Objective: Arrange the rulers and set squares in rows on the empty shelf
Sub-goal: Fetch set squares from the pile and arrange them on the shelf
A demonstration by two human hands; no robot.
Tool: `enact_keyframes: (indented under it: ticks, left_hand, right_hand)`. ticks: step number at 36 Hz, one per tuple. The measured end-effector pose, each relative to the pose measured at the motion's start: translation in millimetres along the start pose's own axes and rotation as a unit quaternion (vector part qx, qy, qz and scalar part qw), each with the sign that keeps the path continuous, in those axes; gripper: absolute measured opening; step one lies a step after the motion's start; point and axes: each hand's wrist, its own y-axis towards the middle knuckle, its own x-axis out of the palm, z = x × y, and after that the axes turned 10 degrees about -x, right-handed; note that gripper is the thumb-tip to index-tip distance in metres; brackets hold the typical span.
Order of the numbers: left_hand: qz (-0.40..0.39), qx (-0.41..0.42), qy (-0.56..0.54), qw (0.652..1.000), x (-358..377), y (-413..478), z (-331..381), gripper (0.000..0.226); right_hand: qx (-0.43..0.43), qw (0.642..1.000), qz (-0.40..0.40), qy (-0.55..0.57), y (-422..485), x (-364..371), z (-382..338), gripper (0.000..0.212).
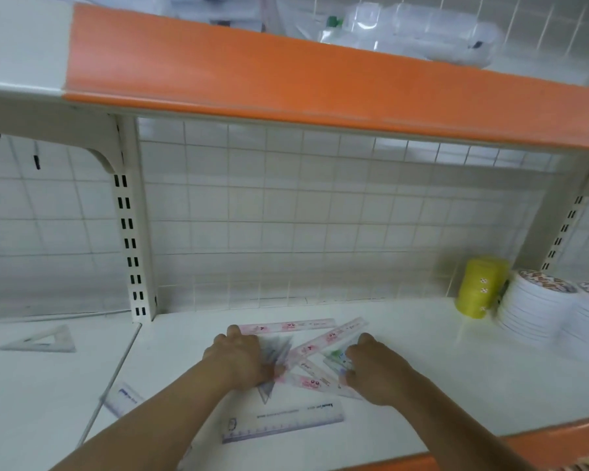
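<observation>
Printing visible on the clear ruler [283,423] lying nearest the shelf's front edge: a short dark blue word near its right end, seen upside down, and a long line of fine print along the middle, both too blurred to read. Graduation marks along its lower edge, no numbers legible. Dark blue lettering also on the clear ruler [125,399] at the left, unreadable. Pink cartoon motifs and small dark marks on the pink rulers [286,326], not legible as words. White dotted marks on the yellow canister [481,287], no text readable.
</observation>
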Motion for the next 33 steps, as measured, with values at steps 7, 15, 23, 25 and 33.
enact_keyframes:
  ticks: [7, 15, 23, 25, 33]
  left_hand:
    - [0.009, -0.011, -0.038, 0.999, -1.2, 3.4, 0.6, 0.087]
    - [0.013, 0.021, -0.110, 0.994, -6.1, 3.9, -1.8, 0.055]
    - [0.036, 0.040, -0.119, 0.991, -10.9, 0.9, -10.5, 0.022]
    - [0.035, 0.048, -0.109, 0.992, -11.1, 0.0, -11.9, 0.027]
    - [-0.016, 0.061, -0.059, 0.996, -12.0, -9.3, -11.3, 0.048]
  right_hand:
    - [-0.005, 0.995, -0.031, -0.096, -3.5, -2.7, -5.3, 0.026]
    - [-0.035, 0.982, -0.050, -0.180, -9.3, -5.8, -14.4, 0.026]
    - [-0.053, 0.971, -0.018, -0.233, -12.8, -7.8, -14.8, 0.078]
    - [-0.048, 0.972, -0.008, -0.231, -13.9, -7.8, -12.1, 0.077]
    - [0.064, 0.992, 0.106, -0.035, -19.1, -15.7, -4.0, 0.038]
